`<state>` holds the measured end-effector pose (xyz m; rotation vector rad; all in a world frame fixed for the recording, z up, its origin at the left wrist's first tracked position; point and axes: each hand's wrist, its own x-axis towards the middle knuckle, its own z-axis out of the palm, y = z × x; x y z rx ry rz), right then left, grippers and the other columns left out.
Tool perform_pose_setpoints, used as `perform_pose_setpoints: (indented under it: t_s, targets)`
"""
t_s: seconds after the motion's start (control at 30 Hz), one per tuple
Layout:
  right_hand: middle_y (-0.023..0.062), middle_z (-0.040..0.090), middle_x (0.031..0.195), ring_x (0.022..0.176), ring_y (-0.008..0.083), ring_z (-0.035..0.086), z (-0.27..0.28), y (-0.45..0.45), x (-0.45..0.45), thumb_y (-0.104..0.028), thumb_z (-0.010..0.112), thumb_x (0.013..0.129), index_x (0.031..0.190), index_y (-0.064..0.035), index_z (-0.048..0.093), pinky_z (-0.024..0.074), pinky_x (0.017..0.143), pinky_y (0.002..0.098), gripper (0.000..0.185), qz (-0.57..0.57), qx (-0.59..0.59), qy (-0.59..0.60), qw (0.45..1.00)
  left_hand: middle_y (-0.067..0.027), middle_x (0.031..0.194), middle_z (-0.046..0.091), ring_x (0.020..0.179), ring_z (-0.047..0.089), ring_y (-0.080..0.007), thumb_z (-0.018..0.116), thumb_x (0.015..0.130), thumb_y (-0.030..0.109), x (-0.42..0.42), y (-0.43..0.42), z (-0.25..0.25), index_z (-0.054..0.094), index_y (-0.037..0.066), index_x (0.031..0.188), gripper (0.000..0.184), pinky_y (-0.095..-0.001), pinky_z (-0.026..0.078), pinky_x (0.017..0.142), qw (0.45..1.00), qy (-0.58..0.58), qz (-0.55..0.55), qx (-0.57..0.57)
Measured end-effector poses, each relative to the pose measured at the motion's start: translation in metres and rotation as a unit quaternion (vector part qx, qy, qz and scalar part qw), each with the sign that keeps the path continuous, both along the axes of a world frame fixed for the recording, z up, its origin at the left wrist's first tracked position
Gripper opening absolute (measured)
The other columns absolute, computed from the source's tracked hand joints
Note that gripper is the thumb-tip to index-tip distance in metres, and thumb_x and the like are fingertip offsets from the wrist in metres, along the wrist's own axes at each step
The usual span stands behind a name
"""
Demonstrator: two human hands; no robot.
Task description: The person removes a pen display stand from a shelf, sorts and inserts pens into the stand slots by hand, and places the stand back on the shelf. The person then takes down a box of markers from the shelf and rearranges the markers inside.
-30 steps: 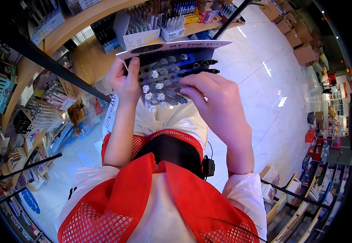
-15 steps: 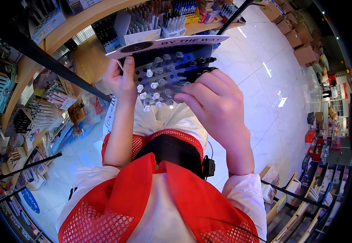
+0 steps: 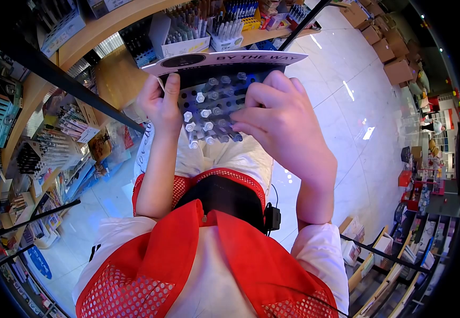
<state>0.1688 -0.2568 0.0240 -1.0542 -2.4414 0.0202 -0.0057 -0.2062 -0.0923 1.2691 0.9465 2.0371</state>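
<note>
Pens (image 3: 200,97) sit in the box (image 3: 223,59), left grip (image 3: 164,106) clasping it, right grip (image 3: 284,121) unclear

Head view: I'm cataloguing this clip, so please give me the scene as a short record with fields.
place: aisle with stocked wooden shelves and pale floor
left hand: left hand grips one side of the display box
right hand: right hand has its fingers at the pens; grasp unclear
header: reads "BY THE WAY"
pens: standing in rows in the box
clothing: red mesh vest over white
background: stacked cardboard boxes
</note>
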Motion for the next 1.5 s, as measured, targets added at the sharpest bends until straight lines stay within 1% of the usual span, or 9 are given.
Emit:
perform_pose_setpoints:
  t_s: [0.17, 0.27, 0.37, 0.53, 0.83, 1.1, 1.2, 1.3, 1.5]
  targets:
    - [-0.0019, 0.046, 0.067, 0.071, 0.0174, 0.044, 0.001, -0.001, -0.002, -0.014, 0.072, 0.059, 0.068, -0.0106, 0.066, 0.0321, 0.064, 0.03, 0.012, -0.023, 0.021, -0.035, 0.999, -0.0004, 0.081, 0.058, 0.071, 0.049, -0.0059, 0.058, 0.084, 0.014, 0.0, 0.0, -0.001, 0.059, -0.004, 0.095, 0.021, -0.0189, 0.038, 0.065, 1.0, 0.009, -0.002, 0.005]
    - [-0.0018, 0.051, 0.07, 0.074, 0.0183, 0.047, 0.002, 0.001, 0.002, -0.012, 0.071, 0.06, 0.071, -0.01, 0.065, 0.034, 0.066, 0.0301, 0.013, -0.015, 0.004, 0.017, 1.0, -0.0001, 0.081, 0.058, 0.071, 0.049, -0.0063, 0.059, 0.084, 0.015, 0.0, -0.001, 0.001, 0.059, -0.004, 0.094, 0.022, -0.019, 0.039, 0.065, 1.0, 0.01, 0.0, 0.003]
    - [-0.0012, 0.057, 0.075, 0.077, 0.0195, 0.049, -0.004, 0.008, 0.008, -0.011, 0.071, 0.062, 0.074, -0.0098, 0.064, 0.036, 0.07, 0.031, 0.014, -0.06, 0.081, 0.078, 0.992, -0.0017, 0.08, 0.06, 0.072, 0.051, -0.0065, 0.06, 0.084, 0.016, -0.001, -0.002, 0.001, 0.06, -0.003, 0.092, 0.021, -0.0194, 0.04, 0.065, 0.999, 0.05, 0.011, 0.013]
    - [-0.0001, 0.058, 0.071, 0.076, 0.0188, 0.052, -0.013, 0.007, -0.001, -0.014, 0.069, 0.062, 0.077, -0.0092, 0.062, 0.0385, 0.071, 0.0319, 0.016, -0.083, 0.071, 0.026, 0.994, -0.0048, 0.078, 0.062, 0.073, 0.054, -0.0082, 0.061, 0.082, 0.015, 0.007, -0.003, 0.001, 0.061, -0.003, 0.088, 0.02, -0.0215, 0.042, 0.067, 0.998, 0.057, 0.008, 0.021]
    - [0.0056, 0.06, 0.064, 0.063, 0.0199, 0.056, 0.01, -0.006, -0.001, 0.0, 0.072, 0.055, 0.069, -0.0036, 0.063, 0.0441, 0.056, 0.0284, 0.017, -0.068, 0.196, 0.148, 0.967, -0.0037, 0.075, 0.061, 0.07, 0.054, -0.008, 0.063, 0.082, 0.016, 0.006, 0.001, -0.012, 0.061, -0.003, 0.087, 0.02, -0.021, 0.043, 0.065, 0.995, 0.099, 0.015, 0.011]
    - [0.0062, 0.059, 0.066, 0.063, 0.0198, 0.055, 0.017, -0.018, 0.016, 0.002, 0.072, 0.052, 0.071, -0.0016, 0.064, 0.0432, 0.056, 0.0268, 0.021, -0.09, 0.166, 0.152, 0.97, -0.0014, 0.08, 0.06, 0.071, 0.051, -0.0062, 0.059, 0.084, 0.015, -0.004, 0.003, -0.014, 0.06, -0.003, 0.091, 0.019, -0.019, 0.04, 0.064, 1.0, 0.019, 0.001, -0.003]
    - [0.0072, 0.059, 0.067, 0.062, 0.0211, 0.054, 0.024, -0.028, 0.022, 0.002, 0.071, 0.051, 0.072, -0.0016, 0.064, 0.0433, 0.054, 0.0278, 0.022, -0.093, 0.18, 0.189, 0.961, -0.0032, 0.086, 0.06, 0.078, 0.051, -0.0082, 0.06, 0.084, 0.021, -0.007, 0.002, -0.014, 0.058, -0.002, 0.095, 0.025, -0.0214, 0.039, 0.072, 1.0, 0.016, -0.012, -0.017]
    - [0.0073, 0.059, 0.067, 0.061, 0.0212, 0.054, 0.026, -0.038, 0.024, 0.003, 0.071, 0.052, 0.073, -0.0014, 0.064, 0.0426, 0.054, 0.0276, 0.023, -0.112, 0.19, 0.202, 0.954, -0.0018, 0.083, 0.06, 0.074, 0.051, -0.0071, 0.058, 0.084, 0.013, -0.006, 0.007, -0.012, 0.059, -0.003, 0.093, 0.019, -0.0202, 0.04, 0.068, 1.0, 0.009, -0.013, 0.001]
    - [0.0067, 0.059, 0.07, 0.062, 0.0205, 0.054, 0.025, -0.044, 0.025, 0.0, 0.073, 0.054, 0.075, -0.0027, 0.064, 0.0411, 0.057, 0.0277, 0.024, -0.133, 0.162, 0.179, 0.961, -0.0023, 0.084, 0.06, 0.076, 0.051, -0.0073, 0.059, 0.084, 0.016, -0.01, 0.008, -0.019, 0.059, -0.003, 0.094, 0.022, -0.0208, 0.04, 0.07, 0.999, 0.026, -0.031, -0.006]
